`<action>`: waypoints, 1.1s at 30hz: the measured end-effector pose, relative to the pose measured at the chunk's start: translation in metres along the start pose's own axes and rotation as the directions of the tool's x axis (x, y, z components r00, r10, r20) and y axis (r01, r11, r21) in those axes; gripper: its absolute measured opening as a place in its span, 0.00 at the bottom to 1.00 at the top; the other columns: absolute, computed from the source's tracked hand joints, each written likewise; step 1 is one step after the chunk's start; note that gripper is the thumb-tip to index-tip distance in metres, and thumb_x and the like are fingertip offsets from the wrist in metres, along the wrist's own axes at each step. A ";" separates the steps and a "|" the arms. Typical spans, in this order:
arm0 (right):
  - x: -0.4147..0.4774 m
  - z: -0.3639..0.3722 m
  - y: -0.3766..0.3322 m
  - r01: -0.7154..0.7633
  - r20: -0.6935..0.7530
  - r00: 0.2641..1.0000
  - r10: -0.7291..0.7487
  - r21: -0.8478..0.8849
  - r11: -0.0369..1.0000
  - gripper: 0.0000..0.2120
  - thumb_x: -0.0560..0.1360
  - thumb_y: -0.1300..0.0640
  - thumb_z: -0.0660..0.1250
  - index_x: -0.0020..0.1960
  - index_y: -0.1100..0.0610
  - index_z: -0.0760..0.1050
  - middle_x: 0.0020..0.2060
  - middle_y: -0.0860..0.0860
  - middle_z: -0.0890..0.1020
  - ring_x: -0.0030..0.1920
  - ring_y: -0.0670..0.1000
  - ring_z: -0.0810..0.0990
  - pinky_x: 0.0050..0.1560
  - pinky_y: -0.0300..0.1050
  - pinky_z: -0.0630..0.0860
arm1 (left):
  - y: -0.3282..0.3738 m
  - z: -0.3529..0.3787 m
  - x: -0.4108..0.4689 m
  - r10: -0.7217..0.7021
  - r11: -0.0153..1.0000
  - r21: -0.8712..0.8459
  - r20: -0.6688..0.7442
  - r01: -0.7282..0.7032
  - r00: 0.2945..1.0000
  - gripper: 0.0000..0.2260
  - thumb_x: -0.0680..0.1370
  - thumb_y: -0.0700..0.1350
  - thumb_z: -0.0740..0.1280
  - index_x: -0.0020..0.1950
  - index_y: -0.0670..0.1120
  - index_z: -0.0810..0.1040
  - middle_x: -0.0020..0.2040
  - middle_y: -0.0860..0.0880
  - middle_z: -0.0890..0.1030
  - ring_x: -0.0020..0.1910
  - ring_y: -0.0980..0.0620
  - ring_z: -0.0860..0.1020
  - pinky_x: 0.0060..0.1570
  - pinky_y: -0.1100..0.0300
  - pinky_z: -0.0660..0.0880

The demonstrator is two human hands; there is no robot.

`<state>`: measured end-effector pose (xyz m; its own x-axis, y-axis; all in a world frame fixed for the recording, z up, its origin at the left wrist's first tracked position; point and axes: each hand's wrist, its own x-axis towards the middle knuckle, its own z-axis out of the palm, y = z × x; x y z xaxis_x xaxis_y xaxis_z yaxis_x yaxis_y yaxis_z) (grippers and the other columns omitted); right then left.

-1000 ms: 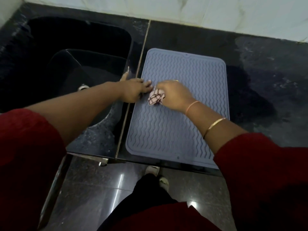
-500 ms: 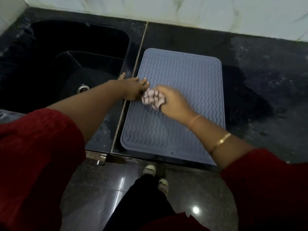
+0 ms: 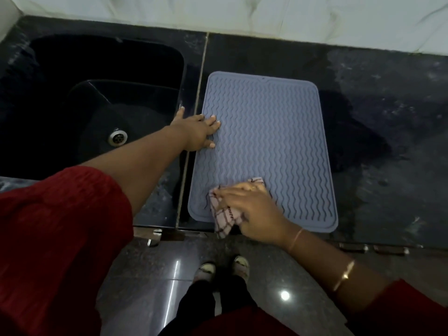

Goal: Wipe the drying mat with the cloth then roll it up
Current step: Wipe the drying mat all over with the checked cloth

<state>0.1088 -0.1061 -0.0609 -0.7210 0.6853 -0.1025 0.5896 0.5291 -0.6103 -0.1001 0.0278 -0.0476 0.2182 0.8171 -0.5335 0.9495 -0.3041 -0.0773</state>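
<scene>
My left hand (image 3: 197, 132) lies flat, pinning the floppy grey ribbed silicone mat (image 3: 266, 146); my right hand (image 3: 252, 212) presses the soft checked cloth (image 3: 224, 218). I'd roll from its short near edge.

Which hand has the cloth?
The right hand presses the checked cloth onto the mat; the left hand only rests flat on its edge.

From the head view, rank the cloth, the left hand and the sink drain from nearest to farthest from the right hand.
1. cloth: under the right hand, at the near edge of the drying mat.
2. left hand: on the drying mat's left edge, farther back.
3. sink drain: in the sink, far left.
</scene>
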 end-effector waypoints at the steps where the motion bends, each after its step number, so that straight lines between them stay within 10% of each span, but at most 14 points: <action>1: -0.004 -0.001 -0.003 -0.008 0.021 1.000 0.006 0.099 0.995 0.24 0.62 0.70 0.65 0.55 0.54 0.79 0.62 0.50 0.79 0.61 0.54 0.75 0.64 0.57 0.64 | 0.000 0.000 0.000 0.001 1.000 -0.006 -0.009 -0.001 1.000 0.30 0.81 0.58 0.53 0.77 0.52 0.42 0.78 0.53 0.43 0.77 0.49 0.45 0.69 0.36 0.37; 4: 0.005 -0.014 -0.009 -0.014 -0.064 0.997 0.042 0.386 0.922 0.17 0.66 0.73 0.65 0.52 0.62 0.80 0.51 0.58 0.83 0.54 0.56 0.81 0.58 0.60 0.75 | 0.000 0.001 -0.001 0.009 1.000 -0.009 -0.007 -0.009 1.000 0.30 0.81 0.58 0.53 0.77 0.52 0.42 0.78 0.53 0.43 0.77 0.49 0.45 0.70 0.36 0.37; 8: 0.062 -0.038 0.003 -0.154 -0.325 0.924 0.199 0.159 0.975 0.17 0.66 0.70 0.62 0.53 0.63 0.78 0.50 0.60 0.82 0.52 0.60 0.78 0.56 0.53 0.73 | -0.001 0.003 0.001 0.009 1.000 -0.003 -0.028 -0.010 1.000 0.30 0.81 0.57 0.52 0.77 0.51 0.43 0.78 0.52 0.43 0.77 0.49 0.46 0.70 0.36 0.39; 13: 0.067 -0.013 0.009 -0.248 -0.197 0.951 0.237 -0.033 0.968 0.18 0.67 0.68 0.63 0.56 0.58 0.78 0.55 0.56 0.81 0.57 0.59 0.74 0.60 0.47 0.67 | 0.000 0.006 0.002 0.003 1.000 0.009 -0.048 -0.003 0.999 0.30 0.81 0.58 0.52 0.77 0.51 0.43 0.78 0.52 0.43 0.77 0.48 0.46 0.70 0.35 0.39; 17: 0.007 0.008 -0.013 -0.170 -0.114 0.977 0.181 0.100 0.980 0.23 0.61 0.73 0.63 0.52 0.56 0.80 0.54 0.52 0.82 0.57 0.55 0.74 0.57 0.46 0.60 | 0.000 0.008 0.002 0.004 0.999 -0.037 -0.073 -0.007 0.997 0.30 0.81 0.57 0.53 0.78 0.51 0.44 0.78 0.51 0.44 0.77 0.48 0.46 0.69 0.36 0.37; 22: -0.016 -0.009 -0.031 -0.211 0.093 0.978 0.189 0.429 0.879 0.15 0.66 0.72 0.63 0.49 0.62 0.80 0.47 0.48 0.82 0.52 0.45 0.80 0.56 0.42 0.76 | 0.001 0.006 0.002 0.006 0.999 -0.034 -0.055 -0.008 0.998 0.30 0.81 0.57 0.53 0.77 0.51 0.43 0.78 0.51 0.43 0.77 0.48 0.45 0.70 0.36 0.36; 24: 0.002 -0.028 -0.027 -0.201 -0.034 0.966 0.257 0.530 0.824 0.12 0.68 0.75 0.62 0.48 0.67 0.79 0.46 0.53 0.83 0.48 0.41 0.81 0.48 0.36 0.78 | 0.001 0.005 0.002 0.010 0.999 -0.040 -0.048 -0.012 0.999 0.30 0.81 0.57 0.53 0.77 0.51 0.43 0.78 0.51 0.43 0.77 0.47 0.45 0.69 0.36 0.36; 27: 0.046 -0.048 -0.010 -0.180 -0.337 0.883 0.327 0.401 0.898 0.11 0.67 0.74 0.63 0.48 0.68 0.78 0.47 0.61 0.82 0.46 0.53 0.80 0.45 0.48 0.78 | 0.001 0.004 0.001 0.009 1.000 -0.020 -0.053 -0.010 0.999 0.30 0.81 0.57 0.53 0.78 0.50 0.43 0.78 0.50 0.43 0.77 0.47 0.45 0.70 0.36 0.37; 33: 0.048 -0.017 0.003 -0.281 -0.246 0.914 0.323 0.190 0.941 0.13 0.65 0.74 0.64 0.48 0.66 0.80 0.45 0.61 0.83 0.45 0.57 0.80 0.47 0.44 0.76 | 0.001 0.003 0.001 0.024 0.999 0.047 -0.046 -0.022 0.999 0.30 0.81 0.58 0.52 0.77 0.50 0.42 0.78 0.50 0.43 0.77 0.47 0.46 0.70 0.36 0.38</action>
<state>0.0821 -0.0625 -0.0541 -0.3791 0.9201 -0.0980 0.6882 0.2096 -0.6946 -0.0991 0.0270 -0.0510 0.2511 0.8312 -0.4960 0.9330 -0.3444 -0.1049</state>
